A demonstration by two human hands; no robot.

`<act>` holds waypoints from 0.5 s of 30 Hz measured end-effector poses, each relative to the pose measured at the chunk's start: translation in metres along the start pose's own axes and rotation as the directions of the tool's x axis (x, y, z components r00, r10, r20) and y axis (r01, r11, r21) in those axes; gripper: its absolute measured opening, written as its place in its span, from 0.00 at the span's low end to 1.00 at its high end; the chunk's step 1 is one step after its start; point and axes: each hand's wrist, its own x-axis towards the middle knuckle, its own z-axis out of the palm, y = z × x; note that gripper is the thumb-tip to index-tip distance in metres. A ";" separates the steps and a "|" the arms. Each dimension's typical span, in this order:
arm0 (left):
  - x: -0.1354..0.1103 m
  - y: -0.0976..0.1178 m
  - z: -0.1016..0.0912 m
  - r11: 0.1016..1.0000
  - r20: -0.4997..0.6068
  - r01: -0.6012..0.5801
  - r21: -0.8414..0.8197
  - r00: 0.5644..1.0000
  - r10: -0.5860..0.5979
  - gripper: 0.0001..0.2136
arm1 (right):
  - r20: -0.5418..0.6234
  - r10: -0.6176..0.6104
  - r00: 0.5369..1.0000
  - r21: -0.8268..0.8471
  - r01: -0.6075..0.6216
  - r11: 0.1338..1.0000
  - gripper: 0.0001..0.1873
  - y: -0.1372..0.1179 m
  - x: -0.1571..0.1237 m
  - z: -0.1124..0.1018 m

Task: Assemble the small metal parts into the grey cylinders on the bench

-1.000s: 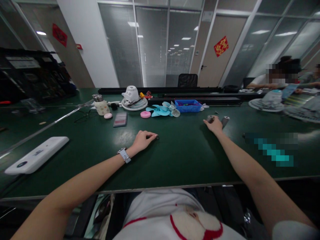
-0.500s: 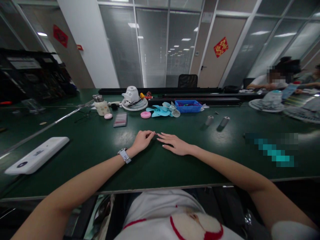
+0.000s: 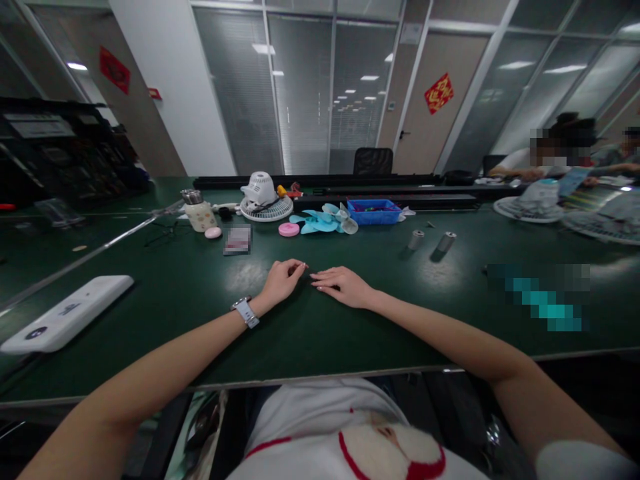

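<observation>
My left hand (image 3: 283, 281) is over the middle of the green table (image 3: 320, 340), with its thumb and forefinger pinched together. If anything is between those fingertips, it is too small to make out. Close to its right, my right hand (image 3: 346, 287) is held palm down with fingers stretched out and the thumb close beneath them. A small gap separates the two hands' fingertips. Around my left wrist is a watch (image 3: 245, 311) with a pale band. Beyond the hands are a pink round piece (image 3: 289, 229) and a light-blue fan blade (image 3: 323, 221).
Farther back stand a white fan part (image 3: 261, 189), a blue basket (image 3: 374, 212) and a patterned bottle (image 3: 199, 212). Two grey cylinders (image 3: 447, 242) are to the right. A long white device (image 3: 70, 313) lies at left. Other people (image 3: 520, 163) sit at far right.
The fingertips of my two hands have come slightly apart. My right thumb has moved closer to its fingers. The whole view has shifted a little.
</observation>
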 end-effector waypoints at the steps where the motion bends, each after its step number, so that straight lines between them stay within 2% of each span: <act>1: 0.000 -0.001 0.001 1.000 -0.003 0.002 0.006 1.000 -0.002 0.18 | -0.016 0.013 1.000 0.000 -0.013 1.000 0.13 -0.002 -0.001 0.000; 6: 0.001 -0.007 0.003 1.000 0.001 0.003 0.005 1.000 -0.003 0.17 | -0.097 0.079 0.992 -0.054 -0.085 0.995 0.12 0.002 -0.004 -0.003; 9: 0.001 -0.007 0.002 1.000 -0.002 0.013 0.008 1.000 -0.013 0.16 | -0.217 0.116 0.969 -0.152 -0.151 0.977 0.13 0.019 -0.010 -0.022; 12: 0.000 -0.005 0.001 1.000 0.000 0.020 0.005 1.000 -0.020 0.16 | -0.424 0.200 0.883 -0.248 -0.325 0.912 0.15 0.051 -0.024 -0.057; 15: 0.000 -0.004 0.001 1.000 0.001 0.019 0.002 1.000 -0.019 0.15 | -0.614 0.279 0.738 -0.282 -0.536 0.796 0.17 0.092 -0.047 -0.094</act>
